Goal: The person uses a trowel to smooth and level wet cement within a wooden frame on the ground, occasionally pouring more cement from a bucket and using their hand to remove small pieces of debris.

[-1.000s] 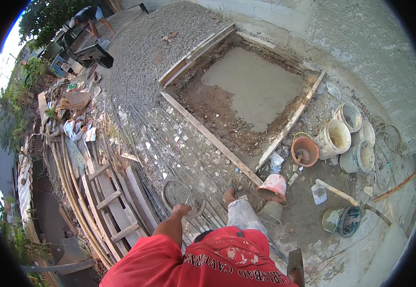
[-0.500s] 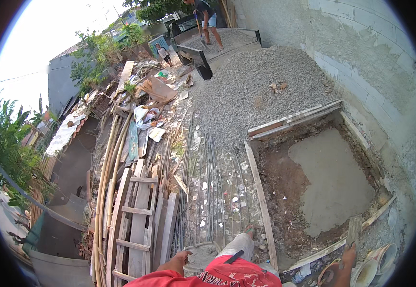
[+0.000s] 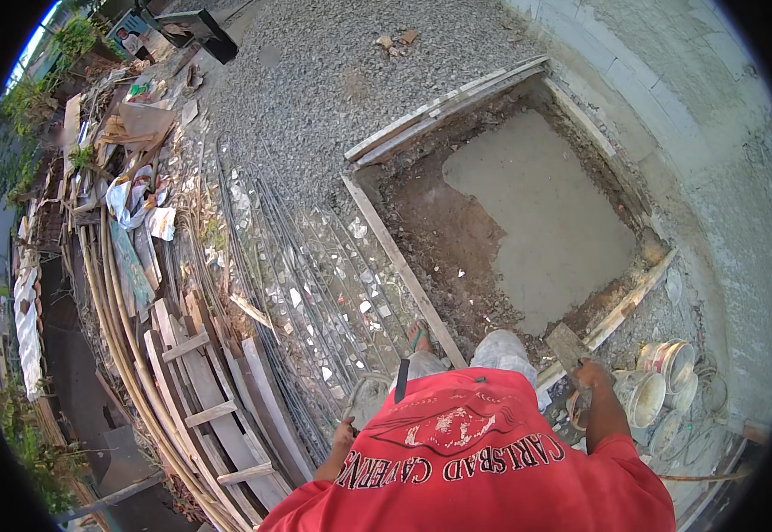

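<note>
Wooden board (image 3: 567,347) is in the right hand (image 3: 590,377), which is wrapped around it, near the wood frame (image 3: 402,257). The left hand (image 3: 344,434) is by a round tub (image 3: 368,399); I cannot tell if it grips it. One foot (image 3: 419,337) is close to the frame and thin rods (image 3: 290,257), so it could trip. Then the board might drop and dent the grey cement (image 3: 563,222), if it is soft.

Free space is observed above smooth grey concrete (image 3: 563,213); the right hand (image 3: 591,377) is obstructed rightward by round whitish plastic buckets (image 3: 645,401).
</note>
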